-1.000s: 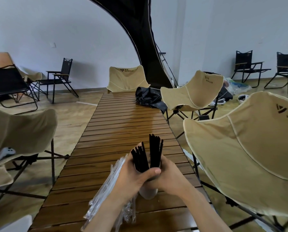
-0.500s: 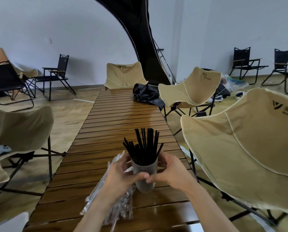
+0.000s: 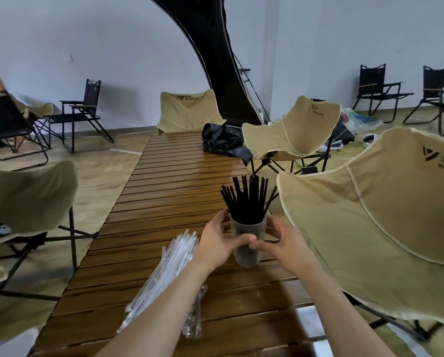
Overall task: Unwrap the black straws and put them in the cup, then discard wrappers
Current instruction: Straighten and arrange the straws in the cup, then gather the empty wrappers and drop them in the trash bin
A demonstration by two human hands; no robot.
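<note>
Head view: I am logging the cup [image 3: 247, 240] of black straws [image 3: 249, 199], upright on the table [image 3: 169, 191], with both hands curling around it, left hand [image 3: 219, 243] and right hand [image 3: 280, 244]. Wrappers [image 3: 172, 274] are lying lengthwise just beside my left forearm, nearer that hand.

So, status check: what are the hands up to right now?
Left hand and right hand grip the cup. Black straws inside. Wrappers on table. Nothing blocking.

Both hands, left hand [image 3: 219, 243] and right hand [image 3: 282, 244], hold the cup [image 3: 247, 238] of black straws [image 3: 249, 198] above the wooden bench [image 3: 169, 202], clear wrappers [image 3: 174, 269] lying beside.
</note>
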